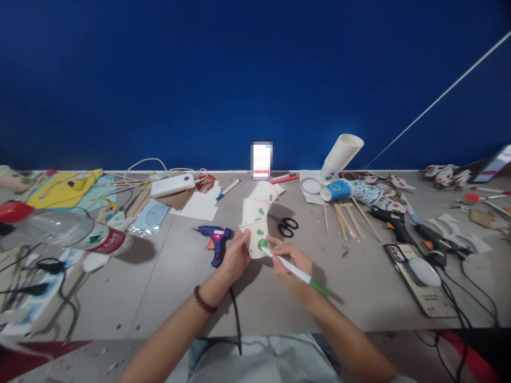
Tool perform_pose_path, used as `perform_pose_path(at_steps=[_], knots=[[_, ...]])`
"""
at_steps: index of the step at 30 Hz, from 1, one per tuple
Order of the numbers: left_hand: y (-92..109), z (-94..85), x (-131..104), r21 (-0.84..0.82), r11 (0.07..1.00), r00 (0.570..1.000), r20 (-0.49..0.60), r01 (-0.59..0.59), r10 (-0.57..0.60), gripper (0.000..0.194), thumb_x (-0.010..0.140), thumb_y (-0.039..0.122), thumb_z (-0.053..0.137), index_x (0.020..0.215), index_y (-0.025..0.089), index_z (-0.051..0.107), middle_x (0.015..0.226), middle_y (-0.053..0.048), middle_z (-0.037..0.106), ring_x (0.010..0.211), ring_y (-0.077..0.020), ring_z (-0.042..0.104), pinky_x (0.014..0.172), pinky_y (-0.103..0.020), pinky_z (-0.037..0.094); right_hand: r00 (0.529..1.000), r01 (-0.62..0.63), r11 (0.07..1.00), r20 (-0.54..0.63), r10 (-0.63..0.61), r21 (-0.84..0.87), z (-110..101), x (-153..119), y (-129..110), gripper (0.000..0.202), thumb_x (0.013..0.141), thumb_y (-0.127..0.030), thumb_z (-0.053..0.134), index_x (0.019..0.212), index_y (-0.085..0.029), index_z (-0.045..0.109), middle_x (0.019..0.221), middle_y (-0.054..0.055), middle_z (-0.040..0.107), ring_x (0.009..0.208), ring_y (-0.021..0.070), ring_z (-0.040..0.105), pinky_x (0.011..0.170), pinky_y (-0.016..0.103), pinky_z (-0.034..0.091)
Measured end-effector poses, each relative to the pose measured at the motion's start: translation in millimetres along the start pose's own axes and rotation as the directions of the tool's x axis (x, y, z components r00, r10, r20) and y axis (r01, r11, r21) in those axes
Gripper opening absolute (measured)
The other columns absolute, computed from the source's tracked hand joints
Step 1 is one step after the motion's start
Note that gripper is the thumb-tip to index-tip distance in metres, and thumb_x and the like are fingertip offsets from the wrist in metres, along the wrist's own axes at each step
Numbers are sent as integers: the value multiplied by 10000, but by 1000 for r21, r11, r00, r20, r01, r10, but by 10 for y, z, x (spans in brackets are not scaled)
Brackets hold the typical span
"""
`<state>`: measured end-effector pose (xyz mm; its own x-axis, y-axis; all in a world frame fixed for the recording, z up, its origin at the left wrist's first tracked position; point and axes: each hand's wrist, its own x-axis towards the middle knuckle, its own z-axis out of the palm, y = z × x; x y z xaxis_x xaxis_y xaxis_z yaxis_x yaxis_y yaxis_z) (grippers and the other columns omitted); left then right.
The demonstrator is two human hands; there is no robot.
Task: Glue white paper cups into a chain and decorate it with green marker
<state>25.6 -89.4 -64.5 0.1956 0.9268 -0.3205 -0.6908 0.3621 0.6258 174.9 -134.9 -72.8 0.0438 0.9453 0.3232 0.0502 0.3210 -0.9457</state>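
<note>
Between left hand, gripping their near end, and right hand, pinching green marker: joined paper cups.

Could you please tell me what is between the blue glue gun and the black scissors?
In the head view, the left hand and the green-spotted paper cups it holds come between the glue gun and the scissors.

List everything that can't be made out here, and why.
Part of the left hand: head view, hidden by the joined paper cups.
Tips of the scissors: head view, apparently behind those cups.
Bright upright screen: head view, its content blurred into blocks.
Lettering on the red bottle label: head view, too blurred.
Far-right phone: head view, cut by the right edge.
</note>
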Motion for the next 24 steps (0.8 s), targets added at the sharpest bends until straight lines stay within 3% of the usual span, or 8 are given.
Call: perform_pose_path(at_steps=[7, 24], knots=[[8, 0, -1, -17, 1000, 1000, 29, 4, -3, 594, 809, 334, 688, 1363, 225, 504, 1146, -70, 695, 997, -245, 675, 897, -379, 511, 999, -32, 999, -3, 32, 35, 5, -12, 29, 16, 839, -240, 650, 847, -228, 643, 1100, 128, 745, 1165, 287, 661, 915, 433, 577], [33, -9, 10, -43, 998, 998, 33, 51, -50, 531, 801, 373, 691, 1269, 156, 564, 1144, -114, 701, 1009, -294, 683, 914, -435, 520, 1000, -28, 994, 12, 27, 108, 16, -3, 27, 39, 844, -209, 638, 830, -231, 609, 984, 104, 744, 1174, 296, 652, 949, 471, 560]])
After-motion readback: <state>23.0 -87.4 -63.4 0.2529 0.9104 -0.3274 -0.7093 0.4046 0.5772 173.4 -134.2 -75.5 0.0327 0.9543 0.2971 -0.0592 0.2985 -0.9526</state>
